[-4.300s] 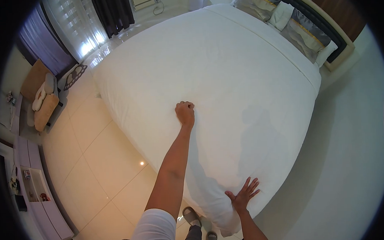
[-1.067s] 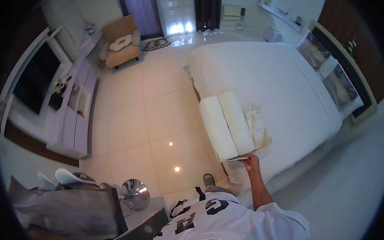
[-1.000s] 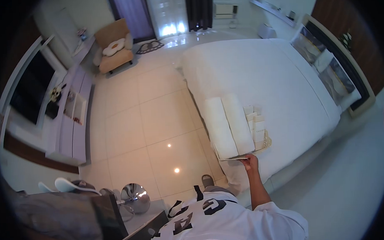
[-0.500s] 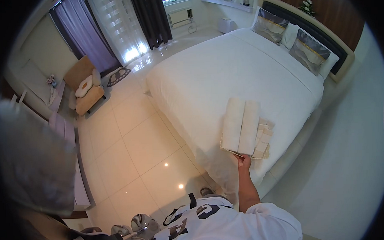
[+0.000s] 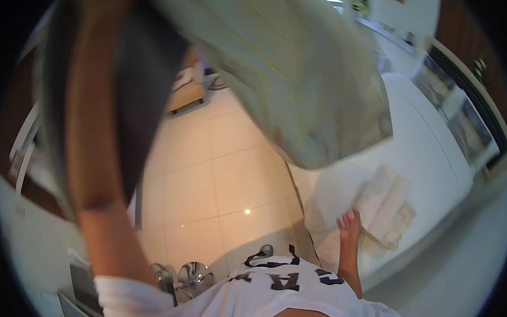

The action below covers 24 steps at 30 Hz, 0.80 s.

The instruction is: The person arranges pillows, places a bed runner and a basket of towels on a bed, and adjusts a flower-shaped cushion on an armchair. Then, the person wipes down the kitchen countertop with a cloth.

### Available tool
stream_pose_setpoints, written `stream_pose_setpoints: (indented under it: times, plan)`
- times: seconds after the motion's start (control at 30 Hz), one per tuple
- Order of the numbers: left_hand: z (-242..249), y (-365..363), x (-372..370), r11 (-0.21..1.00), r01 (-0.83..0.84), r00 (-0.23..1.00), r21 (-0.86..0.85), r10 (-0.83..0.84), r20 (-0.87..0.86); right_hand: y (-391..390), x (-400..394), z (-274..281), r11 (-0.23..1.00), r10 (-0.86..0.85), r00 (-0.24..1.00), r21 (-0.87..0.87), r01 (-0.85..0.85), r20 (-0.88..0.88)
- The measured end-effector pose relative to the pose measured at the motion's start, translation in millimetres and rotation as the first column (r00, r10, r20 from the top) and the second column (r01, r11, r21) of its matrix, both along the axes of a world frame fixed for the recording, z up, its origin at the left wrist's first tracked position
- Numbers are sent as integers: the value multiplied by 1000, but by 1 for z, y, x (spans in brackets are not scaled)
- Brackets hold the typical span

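Observation:
My left arm reaches up steeply, and its blurred hand (image 5: 100,4) is cut off by the top edge, its fingers not showing. From it a large grey-green cloth (image 5: 295,73) with thin gold lines swings over the floor and bed; its darker grey side (image 5: 145,89) hangs beside the forearm. Low on the right, my right hand (image 5: 349,225) is open with fingers apart, holding nothing. It is just left of two rolled cream towels (image 5: 384,201) lying on the bed. Small pale packets (image 5: 402,223) lie along the towels' right side.
The white bed (image 5: 432,152) fills the right, with grey patterned pillows (image 5: 467,123) by its dark headboard. Tiled floor (image 5: 209,182) runs along its left side. A tan chair (image 5: 185,98) shows behind the cloth. Round shiny metal objects (image 5: 196,279) stand near my body.
My left arm has come up into view and the cloth has swung from the far left across toward the bed. My right hand has let go of the towel tray's edge and opened.

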<state>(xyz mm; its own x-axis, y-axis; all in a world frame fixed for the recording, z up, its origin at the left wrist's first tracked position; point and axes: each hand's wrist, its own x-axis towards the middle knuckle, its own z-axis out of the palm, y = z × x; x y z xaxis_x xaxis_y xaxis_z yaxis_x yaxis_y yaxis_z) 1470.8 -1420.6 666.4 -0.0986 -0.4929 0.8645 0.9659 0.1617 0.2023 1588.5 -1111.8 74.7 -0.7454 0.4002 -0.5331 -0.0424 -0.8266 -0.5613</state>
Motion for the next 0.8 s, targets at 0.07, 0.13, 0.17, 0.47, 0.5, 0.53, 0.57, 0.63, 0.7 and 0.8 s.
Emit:
stream_pose_setpoints:
  times: [0.07, 0.13, 0.17, 0.47, 0.5, 0.53, 0.57, 0.63, 0.7, 0.8]
  plan:
    - [-36, -10, -6, 948, 175, 982, -267, -150, 110, -101, -33, 142, 920, 241, 921, 375, -116, -305]
    - [-82, -12, 18, 814, 451, 868, -365, -306, 390, -147, -62, 169, 801, 597, 614, 432, -415, -516]
    - [-111, -1, 1, 926, 192, 945, -326, -86, 315, -165, -77, 170, 765, 643, 570, 442, -467, -511]
    - [-243, -75, 113, 748, 649, 345, 141, -454, 821, -287, -152, 226, 453, 525, 50, 229, -862, -849]
    - [-262, -90, 126, 690, 677, 319, 255, -588, 744, -290, -162, 231, 472, 551, 60, 251, -845, -833]
    - [-296, -107, 131, 610, 714, 291, 345, -706, 646, -288, -174, 233, 500, 574, 76, 276, -821, -815]
    - [-323, -126, 147, 488, 751, 158, 444, -787, 596, -278, -184, 237, 544, 583, 102, 294, -786, -806]
    - [-380, -163, 183, 182, 709, -34, 681, -956, 292, -260, -207, 249, 620, 624, 158, 363, -695, -765]
    - [-451, -193, 221, -33, 623, 98, 782, -988, -119, -234, -231, 262, 690, 648, 236, 427, -585, -724]
    - [-498, -255, 275, -211, 472, 613, 856, -619, -490, -188, -267, 284, 758, 649, 370, 525, -387, -665]
